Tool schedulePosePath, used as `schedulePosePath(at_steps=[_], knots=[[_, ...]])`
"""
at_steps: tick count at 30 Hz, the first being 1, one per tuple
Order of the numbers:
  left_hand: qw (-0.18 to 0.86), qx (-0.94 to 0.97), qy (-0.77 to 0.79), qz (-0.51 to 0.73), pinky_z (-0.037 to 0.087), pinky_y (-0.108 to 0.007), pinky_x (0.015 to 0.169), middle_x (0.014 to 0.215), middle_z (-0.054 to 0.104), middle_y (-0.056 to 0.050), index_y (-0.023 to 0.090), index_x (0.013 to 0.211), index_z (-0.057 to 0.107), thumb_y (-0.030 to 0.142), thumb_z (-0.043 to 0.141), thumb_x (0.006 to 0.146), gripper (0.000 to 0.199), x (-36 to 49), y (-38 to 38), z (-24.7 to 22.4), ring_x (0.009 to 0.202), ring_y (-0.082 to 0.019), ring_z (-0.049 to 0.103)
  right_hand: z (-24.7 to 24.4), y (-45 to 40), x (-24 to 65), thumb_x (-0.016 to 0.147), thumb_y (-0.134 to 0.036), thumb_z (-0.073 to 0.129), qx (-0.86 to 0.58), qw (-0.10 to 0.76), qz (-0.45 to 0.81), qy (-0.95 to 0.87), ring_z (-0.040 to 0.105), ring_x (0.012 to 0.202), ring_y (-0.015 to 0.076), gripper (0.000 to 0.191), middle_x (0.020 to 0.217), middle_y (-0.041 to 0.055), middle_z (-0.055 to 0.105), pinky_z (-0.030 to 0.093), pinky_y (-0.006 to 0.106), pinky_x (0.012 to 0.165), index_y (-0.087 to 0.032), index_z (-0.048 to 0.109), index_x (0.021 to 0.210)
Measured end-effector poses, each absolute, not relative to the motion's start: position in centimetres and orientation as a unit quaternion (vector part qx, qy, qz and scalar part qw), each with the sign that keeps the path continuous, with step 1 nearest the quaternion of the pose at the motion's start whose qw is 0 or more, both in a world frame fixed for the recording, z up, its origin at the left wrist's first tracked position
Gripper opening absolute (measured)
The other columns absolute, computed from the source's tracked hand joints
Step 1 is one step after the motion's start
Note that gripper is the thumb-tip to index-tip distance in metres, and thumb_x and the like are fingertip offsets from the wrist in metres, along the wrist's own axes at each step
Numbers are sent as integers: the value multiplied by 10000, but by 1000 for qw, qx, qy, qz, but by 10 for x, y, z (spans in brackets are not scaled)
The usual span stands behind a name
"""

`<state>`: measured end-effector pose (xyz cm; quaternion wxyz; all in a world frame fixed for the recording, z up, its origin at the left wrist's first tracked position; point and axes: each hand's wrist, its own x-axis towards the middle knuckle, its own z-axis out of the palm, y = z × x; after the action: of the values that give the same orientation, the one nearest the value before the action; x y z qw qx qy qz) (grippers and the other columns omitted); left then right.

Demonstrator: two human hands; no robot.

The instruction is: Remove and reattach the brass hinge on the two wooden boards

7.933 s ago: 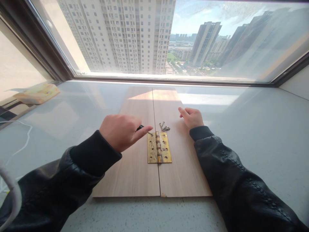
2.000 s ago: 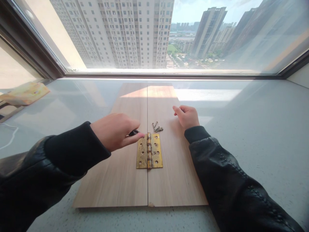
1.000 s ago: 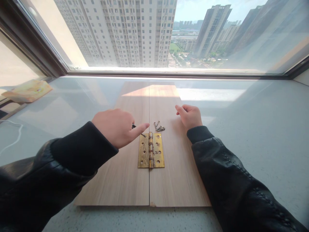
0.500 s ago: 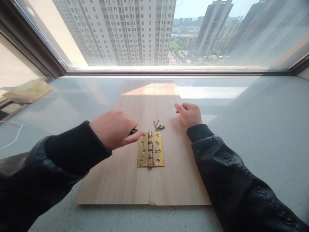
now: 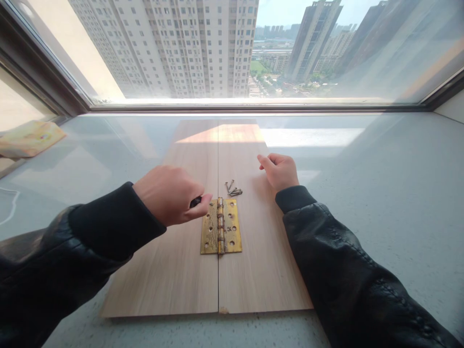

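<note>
A worn brass hinge lies unfolded across the seam between two light wooden boards. My left hand is closed round a small black object, most of it hidden by the fingers, beside the hinge's upper left corner. Several screws lie in a loose pile on the right board, just above the hinge. My right hand is curled into a fist over the right board's edge; whatever it may hold is hidden.
The boards rest on a pale speckled sill below a large window with a dark frame. At the far left sit a yellowish packet and a white cable.
The whole view has shifted slightly, so boards, hinge and screws appear a little further left. My left hand has turned slightly, and the black object shows more end-on. My right hand keeps its pose.
</note>
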<state>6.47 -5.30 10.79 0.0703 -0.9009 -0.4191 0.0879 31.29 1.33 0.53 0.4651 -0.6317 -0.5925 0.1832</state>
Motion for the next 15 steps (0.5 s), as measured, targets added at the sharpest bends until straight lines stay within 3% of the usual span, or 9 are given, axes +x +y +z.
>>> schedulePosePath(at_steps=[4,11,15], knots=[[64,-927,-358,90,172,-310,500,502,434,-20,191,508,386,409,303,878,437,55,-49,107,495,-127,193,5,14,313,768,-417,565,-633,466,183,-591,446,478,126,379,424,-37,441,308,288,541,-189,552,466],[-15,-793,-604,79,244,-273,448,460,495,-44,200,475,491,713,239,850,684,56,-60,111,420,-143,370,2,15,314,765,-425,569,-631,474,180,-587,448,478,131,381,412,-38,425,314,289,542,-186,562,468],[-21,-800,-593,81,246,-275,468,491,506,-45,193,483,470,640,216,888,655,61,-59,114,436,-136,351,1,16,315,767,-428,570,-631,476,180,-586,449,479,131,382,415,-38,431,316,288,543,-185,568,473]])
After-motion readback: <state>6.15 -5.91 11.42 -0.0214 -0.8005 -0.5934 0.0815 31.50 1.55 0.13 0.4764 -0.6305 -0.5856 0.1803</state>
